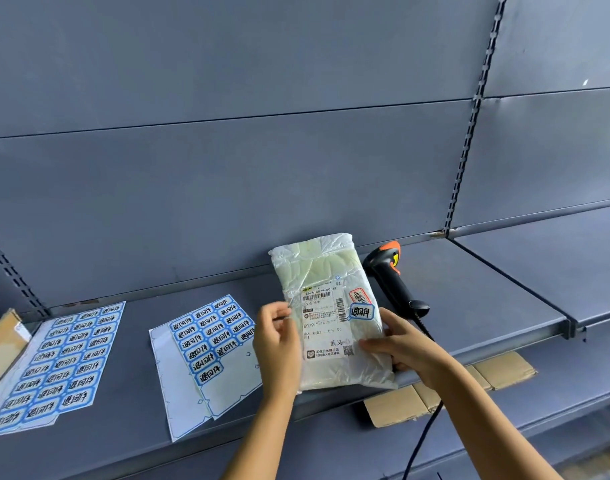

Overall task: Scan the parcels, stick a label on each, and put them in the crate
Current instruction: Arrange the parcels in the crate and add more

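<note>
A white plastic-wrapped parcel (326, 271) lies on the grey shelf (469, 285), its shipping slip facing up. A blue-edged label (361, 312) is stuck at the slip's right edge, below a red-edged one. My left hand (277, 344) holds the parcel's left edge, fingers curled at the side. My right hand (402, 344) grips the lower right edge, thumb on top. A black and orange barcode scanner (393, 275) lies just right of the parcel, its cable hanging over the shelf front.
Two sheets of blue labels lie on the shelf: a partly used one (213, 344) left of my hands and a fuller one (61, 362) at far left. A cardboard box corner (2, 344) shows at the left edge. Flattened cardboard (445, 386) sits on the lower shelf.
</note>
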Demonstrator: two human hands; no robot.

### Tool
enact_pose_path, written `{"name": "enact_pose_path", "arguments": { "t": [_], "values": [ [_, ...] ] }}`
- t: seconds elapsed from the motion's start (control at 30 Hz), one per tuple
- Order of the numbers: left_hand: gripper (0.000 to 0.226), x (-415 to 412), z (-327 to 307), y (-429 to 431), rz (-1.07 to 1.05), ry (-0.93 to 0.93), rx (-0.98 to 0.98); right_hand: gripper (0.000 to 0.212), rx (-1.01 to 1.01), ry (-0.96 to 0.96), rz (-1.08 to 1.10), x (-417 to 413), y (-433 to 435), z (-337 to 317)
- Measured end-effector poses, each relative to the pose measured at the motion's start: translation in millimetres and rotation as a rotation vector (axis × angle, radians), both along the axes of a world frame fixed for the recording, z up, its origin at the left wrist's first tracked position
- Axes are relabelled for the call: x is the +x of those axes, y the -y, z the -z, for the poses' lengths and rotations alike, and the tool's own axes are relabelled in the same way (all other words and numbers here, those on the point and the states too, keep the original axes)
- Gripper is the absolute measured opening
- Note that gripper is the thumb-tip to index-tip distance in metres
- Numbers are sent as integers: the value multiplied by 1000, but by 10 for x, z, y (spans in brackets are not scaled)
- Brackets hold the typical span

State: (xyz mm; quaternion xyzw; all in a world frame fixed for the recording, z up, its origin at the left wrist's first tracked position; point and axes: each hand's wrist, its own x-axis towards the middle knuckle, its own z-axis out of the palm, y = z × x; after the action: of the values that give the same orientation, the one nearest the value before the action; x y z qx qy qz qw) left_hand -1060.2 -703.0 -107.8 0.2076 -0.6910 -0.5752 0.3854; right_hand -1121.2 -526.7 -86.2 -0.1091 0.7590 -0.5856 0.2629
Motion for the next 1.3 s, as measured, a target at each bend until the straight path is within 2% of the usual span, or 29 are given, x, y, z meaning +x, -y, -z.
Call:
{"name": "enact_pose_path", "arguments": {
  "t": [0.1, 0.27, 0.47, 0.7, 0.9, 1.0, 1.07, 1.2, 1.3],
  "values": [
    [28, -21, 22, 74, 5, -5, 113, 42, -81, -8, 11, 33, -36, 10],
    [24, 66, -58, 21, 14, 30, 35, 45, -239, -2, 46, 181, -324, 1],
    [25, 217, -128, -431, 92, 51, 55, 46, -372, -19, 145, 460, -957, -51],
    [24, 531, -45, -1792, 342, 143, 50, 44, -389, -27, 372, 1180, -2401, 12],
    [23, 983, 146, -3330, 696, 267, -67, 50, -370, -39, 653, 2205, -3903, 140],
    [18, 1217, 223, -3980, 826, 303, -60, 44, -334, -37, 774, 2725, -4472, 172],
    [17, 1378, 280, -4396, 923, 325, -68, 43, -352, -31, 881, 3087, -4783, 175],
    [22, 1615, 343, -5075, 1124, 351, -116, 56, -341, -42, 1050, 3673, -5257, 243],
    [22, 1711, 378, -5446, 1230, 370, -132, 47, -338, -55, 1163, 3948, -5507, 289]
  ]
}}
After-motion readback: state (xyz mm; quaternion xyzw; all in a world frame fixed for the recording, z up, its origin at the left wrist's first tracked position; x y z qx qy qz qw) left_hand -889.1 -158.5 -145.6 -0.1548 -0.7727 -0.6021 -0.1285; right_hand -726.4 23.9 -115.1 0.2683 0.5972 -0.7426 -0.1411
